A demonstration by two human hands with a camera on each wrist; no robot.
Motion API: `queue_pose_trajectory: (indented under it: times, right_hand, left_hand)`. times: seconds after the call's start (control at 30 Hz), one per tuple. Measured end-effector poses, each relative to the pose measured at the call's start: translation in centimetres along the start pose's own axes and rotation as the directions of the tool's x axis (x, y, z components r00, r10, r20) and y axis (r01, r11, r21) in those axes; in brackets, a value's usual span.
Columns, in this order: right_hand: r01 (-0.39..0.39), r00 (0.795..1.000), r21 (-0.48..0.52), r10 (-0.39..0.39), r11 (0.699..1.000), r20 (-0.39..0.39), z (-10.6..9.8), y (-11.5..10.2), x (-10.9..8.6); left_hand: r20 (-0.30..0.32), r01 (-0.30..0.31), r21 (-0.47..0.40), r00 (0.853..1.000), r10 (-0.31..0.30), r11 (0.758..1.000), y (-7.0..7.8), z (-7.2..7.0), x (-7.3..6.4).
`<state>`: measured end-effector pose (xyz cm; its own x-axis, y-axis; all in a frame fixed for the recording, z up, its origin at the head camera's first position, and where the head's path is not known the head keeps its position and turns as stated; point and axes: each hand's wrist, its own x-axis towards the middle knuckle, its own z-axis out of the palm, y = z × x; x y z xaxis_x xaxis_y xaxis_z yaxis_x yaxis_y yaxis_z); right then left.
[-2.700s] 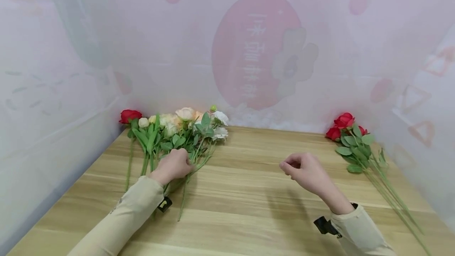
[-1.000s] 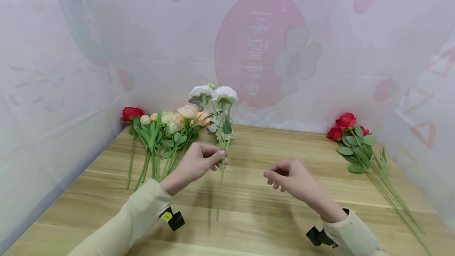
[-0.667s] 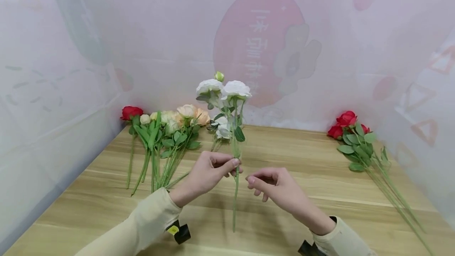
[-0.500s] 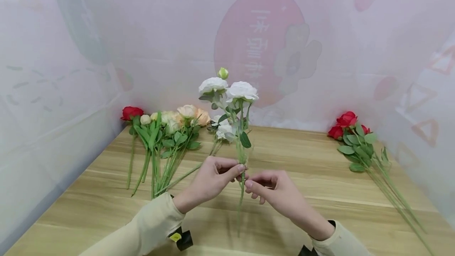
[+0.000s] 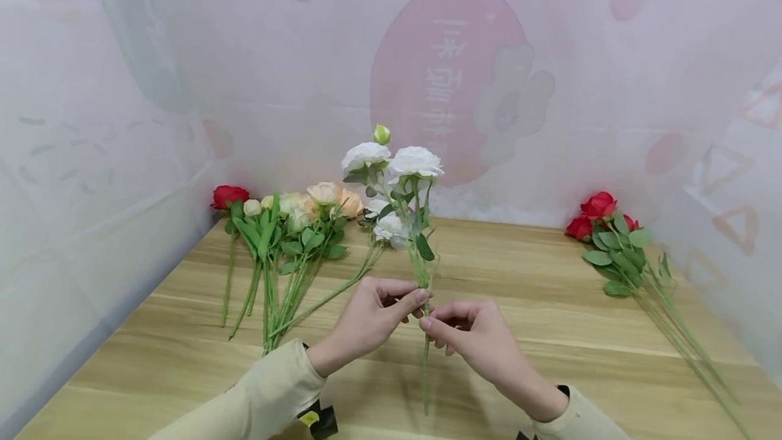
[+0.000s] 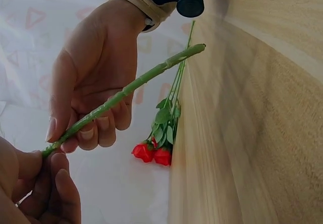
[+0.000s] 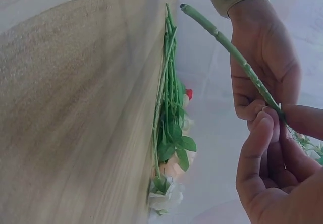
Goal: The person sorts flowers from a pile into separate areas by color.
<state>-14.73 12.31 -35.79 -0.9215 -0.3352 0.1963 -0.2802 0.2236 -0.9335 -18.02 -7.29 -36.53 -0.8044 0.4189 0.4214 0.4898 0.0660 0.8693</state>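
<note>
In the head view a white flower [image 5: 417,163] with a second bloom and a green bud stands upright above the middle of the table. My left hand [image 5: 373,318] pinches its stem between thumb and fingers, below the leaves. Just beneath, my right hand [image 5: 482,345] pinches the same stem with thumb and fingertips. The bare lower stem [image 6: 131,87] sticks out past both hands in the left wrist view. In the right wrist view the cut end of the green stem [image 7: 242,62] points up and left.
To the left lies a row of flowers: a red rose [image 5: 230,197], cream and peach blooms [image 5: 324,193], and another white flower [image 5: 391,228] behind the held one. Several red roses [image 5: 599,205] lie at the right. A printed cloth [image 5: 305,73] encloses the wooden table [image 5: 519,277].
My left hand has lifted the white flower from the left bunch and brought it upright to the middle. My right hand has moved left and taken hold of the stem.
</note>
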Motion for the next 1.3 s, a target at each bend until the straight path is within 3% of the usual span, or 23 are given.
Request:
queue_pose_trajectory:
  times: [0.2, 0.43, 0.67, 0.83, 0.93, 1.07, 1.17, 1.3]
  right_hand:
    - [0.019, 1.0, -0.023, -0.019, 1.0, -0.022, 0.3, 0.1, 0.0]
    - [0.066, 0.995, -0.099, -0.074, 0.993, -0.071, 0.3, -0.1, -0.2]
    - [0.032, 0.991, -0.1, -0.045, 0.994, -0.126, -1.0, -0.7, 0.0]
    - [-0.006, 0.988, -0.112, -0.012, 0.994, -0.157, -2.9, -0.7, 0.1]
    - [-0.028, 0.981, -0.149, -0.001, 0.988, -0.193, -4.4, -0.3, -0.2]
    - [-0.049, 0.971, -0.219, -0.005, 0.975, -0.237, -7.2, 0.5, -0.7]
    - [-0.06, 0.966, -0.292, -0.019, 0.954, -0.259, -9.8, 1.2, -1.0]
    - [-0.108, 0.959, -0.393, -0.008, 0.913, -0.283, -13.1, 2.0, -1.1]
  left_hand:
    - [-0.017, -0.008, 0.029, 1.0, 0.008, 1.0, 0.0, 0.1, 0.0]
    - [-0.016, 0.025, -0.004, 1.0, -0.025, 1.0, 0.1, 0.0, 0.2]
    - [0.07, 0.128, 0.026, 0.989, -0.13, 0.991, 0.4, -0.7, 0.3]
    - [0.12, 0.176, 0.14, 0.974, -0.193, 0.974, -0.3, -2.2, -0.2]
    - [0.094, 0.167, 0.292, 0.975, -0.202, 0.942, -1.0, -3.7, -0.7]
    - [0.027, 0.17, 0.47, 0.978, -0.206, 0.866, -1.6, -6.0, -1.1]
    - [-0.009, 0.176, 0.537, 0.979, -0.203, 0.825, -1.9, -7.6, -1.4]
    - [-0.03, 0.175, 0.587, 0.98, -0.195, 0.791, -1.9, -9.2, -1.9]
